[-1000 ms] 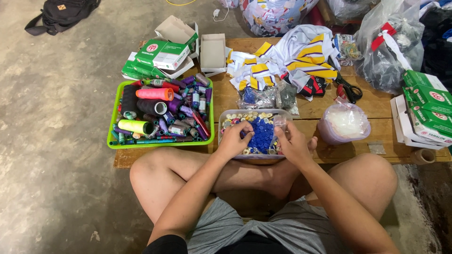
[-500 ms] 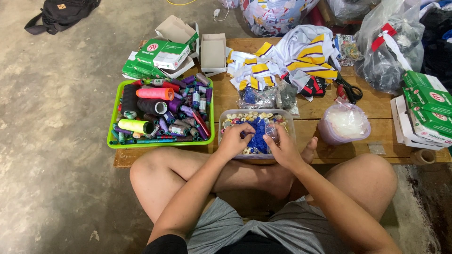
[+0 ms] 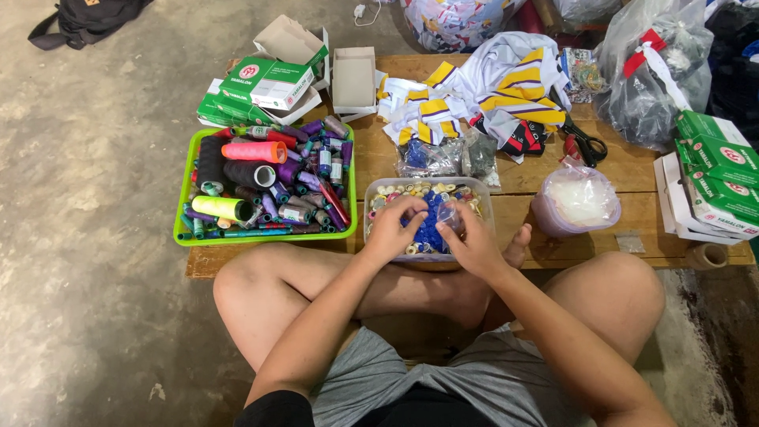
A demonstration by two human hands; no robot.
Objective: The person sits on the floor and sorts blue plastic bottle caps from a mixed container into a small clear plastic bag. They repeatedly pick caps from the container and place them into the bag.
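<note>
Clear tub (image 3: 482, 198) on counter (image 3: 632, 170), dead ahead of you, long axis left-right. Your left hand (image 3: 393, 229) and right hand (image 3: 472, 241) both inside, equally near. Blue beads (image 3: 429, 229) between them. Right fingers (image 3: 451, 217) pinched on small clear piece; left fingers curled, grip unclear.

There is one camera, worn on the person's head. It looks almost straight down from close above the lap. The low wooden table (image 3: 553, 170) fills the top and middle of the view, the bent knees sit at the bottom, and bare floor (image 3: 87, 237) runs down the left side.
</note>
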